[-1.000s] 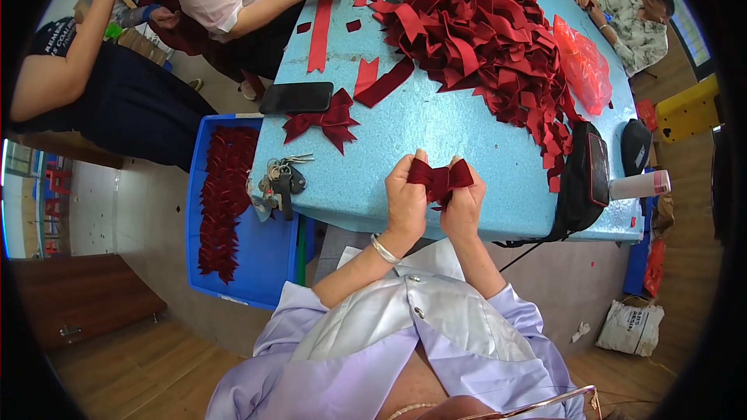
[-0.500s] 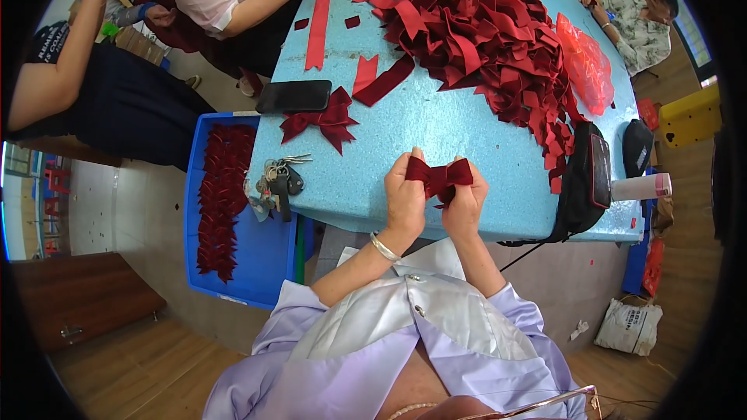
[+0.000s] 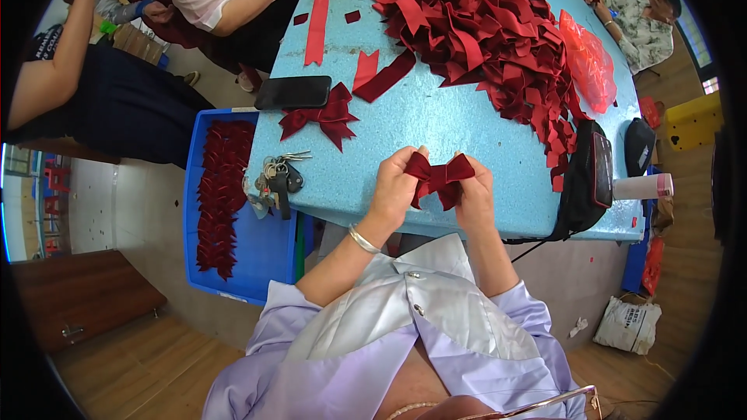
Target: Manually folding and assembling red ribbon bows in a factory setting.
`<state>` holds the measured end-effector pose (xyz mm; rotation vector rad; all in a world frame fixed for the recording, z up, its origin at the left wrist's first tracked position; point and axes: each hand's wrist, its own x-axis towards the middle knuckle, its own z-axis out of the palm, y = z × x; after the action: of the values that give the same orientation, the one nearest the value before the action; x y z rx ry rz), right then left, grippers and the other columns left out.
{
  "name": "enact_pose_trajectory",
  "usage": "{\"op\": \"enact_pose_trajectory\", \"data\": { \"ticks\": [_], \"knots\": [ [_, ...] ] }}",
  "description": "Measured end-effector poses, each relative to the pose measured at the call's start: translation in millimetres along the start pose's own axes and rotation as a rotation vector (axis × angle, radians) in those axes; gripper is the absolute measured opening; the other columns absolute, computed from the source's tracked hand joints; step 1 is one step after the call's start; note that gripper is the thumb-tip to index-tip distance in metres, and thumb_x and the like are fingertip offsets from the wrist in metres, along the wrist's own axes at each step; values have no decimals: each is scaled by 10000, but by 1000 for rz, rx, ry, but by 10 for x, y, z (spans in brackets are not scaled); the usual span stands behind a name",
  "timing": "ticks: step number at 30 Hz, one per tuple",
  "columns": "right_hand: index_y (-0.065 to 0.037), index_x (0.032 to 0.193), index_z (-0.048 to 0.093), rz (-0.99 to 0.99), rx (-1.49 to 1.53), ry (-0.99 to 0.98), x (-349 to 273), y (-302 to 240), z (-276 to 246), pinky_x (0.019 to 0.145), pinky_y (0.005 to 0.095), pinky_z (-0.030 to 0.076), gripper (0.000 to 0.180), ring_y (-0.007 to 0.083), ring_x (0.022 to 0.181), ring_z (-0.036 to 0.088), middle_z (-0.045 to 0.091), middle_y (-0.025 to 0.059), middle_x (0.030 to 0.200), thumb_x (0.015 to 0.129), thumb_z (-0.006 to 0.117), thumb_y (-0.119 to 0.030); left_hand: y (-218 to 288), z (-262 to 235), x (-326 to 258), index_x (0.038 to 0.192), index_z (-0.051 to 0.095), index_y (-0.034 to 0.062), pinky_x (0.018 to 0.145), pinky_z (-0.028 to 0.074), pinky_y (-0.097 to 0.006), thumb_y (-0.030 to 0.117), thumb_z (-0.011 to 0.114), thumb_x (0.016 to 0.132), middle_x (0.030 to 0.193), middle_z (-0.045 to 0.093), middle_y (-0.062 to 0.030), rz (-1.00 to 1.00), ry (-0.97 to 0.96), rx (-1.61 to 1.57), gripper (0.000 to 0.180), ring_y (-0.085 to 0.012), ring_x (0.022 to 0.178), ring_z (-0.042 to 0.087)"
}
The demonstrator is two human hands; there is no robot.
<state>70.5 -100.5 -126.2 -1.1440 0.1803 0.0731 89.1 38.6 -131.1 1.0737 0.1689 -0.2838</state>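
A dark red velvet bow (image 3: 440, 179) is stretched between my two hands above the near edge of the light blue table (image 3: 350, 179). My left hand (image 3: 394, 183) pinches its left loop, and a silver bangle circles that wrist. The right loop is gripped by my right hand (image 3: 476, 187). Both bow tails hang down between the hands. Left of them lies another finished-looking red bow (image 3: 323, 115), partly under a black phone (image 3: 293, 92). A bunch of keys (image 3: 278, 179) rests at the table's left edge.
A large heap of red ribbon pieces (image 3: 498, 31) covers the far middle. Beside it lies a red plastic bag (image 3: 587, 62). A black bag (image 3: 585, 179) and a pale cup (image 3: 642, 186) stand right. Rows of bows fill part of a blue bin (image 3: 264, 257). Other people work around the table.
My hands have moved slightly apart, and the bow's tails now show more below its knot. A co-worker's hands at the top have shifted left and up.
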Motion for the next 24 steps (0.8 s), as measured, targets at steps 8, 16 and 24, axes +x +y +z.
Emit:
{"op": "enact_pose_trajectory", "data": {
  "ticks": [8, 16, 24],
  "knots": [
    [-29, 805, 597, 56, -124, -81, -39, -117, 0, 469, 225, 365, 199, 67, 540, 502, 579, 13, 665, 938, 518, -154, 131, -45, -113, 804, 517, 79, 435, 336, -221, 275, 541, 983, 609, 519, 21, -79, -85, 111, 267, -42, 487, 432],
    [-27, 793, 599, -31, -157, -76, -121, -51, 69, 463, 214, 344, 223, 47, 533, 478, 575, -2, 658, 941, 538, -182, 45, 29, -154, 845, 468, 65, 385, 328, -222, 235, 570, 967, 592, 537, -6, 112, 79, 224, 232, -59, 444, 456],
    [-32, 780, 599, -70, -256, 43, -175, -2, 105, 445, 209, 307, 259, 35, 514, 427, 538, -26, 625, 953, 562, -222, 123, 161, -304, 875, 442, 85, 387, 312, -217, 207, 551, 975, 607, 521, 7, 116, 65, 232, 192, -48, 450, 428]
  ]
}}
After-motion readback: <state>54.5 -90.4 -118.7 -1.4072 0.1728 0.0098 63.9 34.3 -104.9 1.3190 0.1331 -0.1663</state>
